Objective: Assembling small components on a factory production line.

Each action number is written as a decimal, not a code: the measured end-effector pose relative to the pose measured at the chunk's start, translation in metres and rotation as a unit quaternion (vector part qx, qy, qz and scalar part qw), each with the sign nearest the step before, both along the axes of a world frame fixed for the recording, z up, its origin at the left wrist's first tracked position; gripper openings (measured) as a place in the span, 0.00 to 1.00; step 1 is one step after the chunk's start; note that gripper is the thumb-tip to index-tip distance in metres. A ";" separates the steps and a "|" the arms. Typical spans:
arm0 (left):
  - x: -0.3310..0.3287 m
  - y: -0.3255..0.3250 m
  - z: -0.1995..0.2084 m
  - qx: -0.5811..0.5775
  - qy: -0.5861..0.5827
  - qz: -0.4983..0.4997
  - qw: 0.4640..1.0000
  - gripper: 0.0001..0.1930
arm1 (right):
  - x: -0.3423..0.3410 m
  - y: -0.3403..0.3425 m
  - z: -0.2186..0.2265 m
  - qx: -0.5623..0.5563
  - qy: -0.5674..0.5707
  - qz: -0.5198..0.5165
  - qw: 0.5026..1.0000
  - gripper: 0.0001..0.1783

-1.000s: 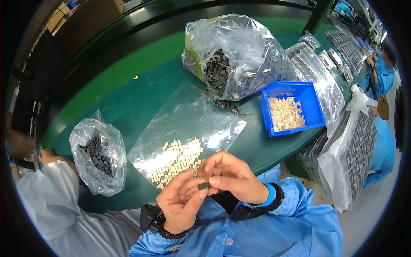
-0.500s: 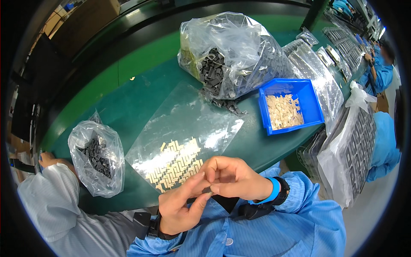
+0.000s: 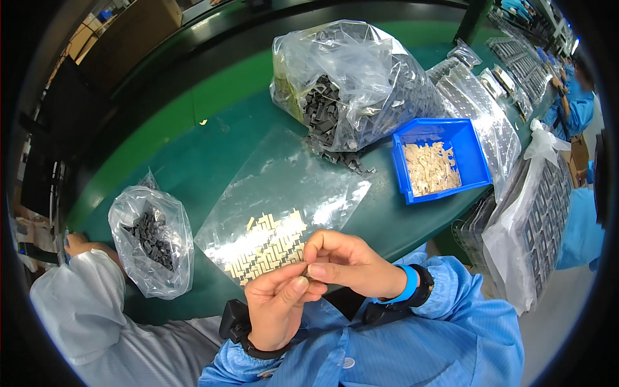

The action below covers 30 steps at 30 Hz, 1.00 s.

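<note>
Between the left hand and the right hand, where their fingertips meet, is one small dark piece; each hand has its thumb and forefinger closed in a narrow pinch upon it, and they cover most of it, so its exact shape I cannot tell; just beyond the grip, a little to its left, pale yellow pieces lie in slanting rows upon a clear sheet; farther beyond the grip stands a large clear bag, from which dark pieces spill on the green table; rightward of the grip and beyond it is a blue bin holding beige pieces; well leftward of the grip is a smaller clear bag, near a co-worker's grey sleeve.
</note>
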State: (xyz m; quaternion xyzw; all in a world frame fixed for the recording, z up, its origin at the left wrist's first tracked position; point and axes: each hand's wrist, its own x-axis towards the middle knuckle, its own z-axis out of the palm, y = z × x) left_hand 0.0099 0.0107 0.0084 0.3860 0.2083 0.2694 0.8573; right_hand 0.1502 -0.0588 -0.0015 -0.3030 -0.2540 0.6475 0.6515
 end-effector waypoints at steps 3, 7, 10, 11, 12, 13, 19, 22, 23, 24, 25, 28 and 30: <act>0.000 -0.001 -0.003 -0.027 0.032 -0.008 0.999 0.13 | -0.001 0.001 0.000 0.004 -0.029 -0.047 0.998 0.08; -0.002 -0.003 -0.005 -0.153 -0.009 -0.012 0.988 0.13 | -0.006 0.003 0.001 0.004 -0.071 -0.058 0.996 0.07; -0.002 -0.004 -0.003 -0.216 -0.048 -0.015 0.975 0.13 | -0.007 0.003 0.001 0.016 -0.099 -0.085 0.991 0.07; -0.003 -0.004 -0.003 -0.247 -0.066 -0.019 0.967 0.13 | -0.007 0.002 0.000 0.031 -0.118 -0.090 0.988 0.08; -0.003 -0.003 -0.001 -0.245 -0.066 -0.019 0.967 0.13 | -0.006 0.002 0.000 0.033 -0.118 -0.089 0.988 0.08; -0.003 -0.001 0.000 -0.273 -0.088 -0.015 0.958 0.12 | -0.006 0.001 0.000 0.048 -0.104 -0.084 0.990 0.09; -0.003 0.001 0.003 -0.307 -0.088 -0.028 0.947 0.12 | -0.005 0.000 0.007 -0.023 -0.029 -0.059 0.998 0.09; -0.003 0.002 0.002 -0.334 -0.079 -0.029 0.939 0.13 | -0.004 0.001 0.003 -0.029 -0.045 -0.053 0.997 0.09; -0.004 0.003 0.001 -0.349 -0.076 -0.027 0.934 0.13 | -0.004 0.002 0.002 -0.030 -0.058 -0.052 0.997 0.08; -0.004 0.002 0.001 -0.349 -0.076 -0.027 0.934 0.13 | -0.004 0.002 0.002 -0.030 -0.057 -0.052 0.997 0.08; -0.005 0.002 0.001 -0.360 -0.071 -0.020 0.930 0.12 | -0.004 0.002 0.002 -0.031 -0.056 -0.055 0.996 0.08; -0.007 -0.001 0.004 -0.361 -0.058 -0.010 0.931 0.12 | -0.001 0.004 0.002 -0.012 -0.094 -0.041 0.995 0.08; -0.011 -0.003 0.006 -0.346 -0.049 0.000 0.937 0.11 | 0.002 0.006 0.003 0.014 -0.128 -0.019 0.991 0.07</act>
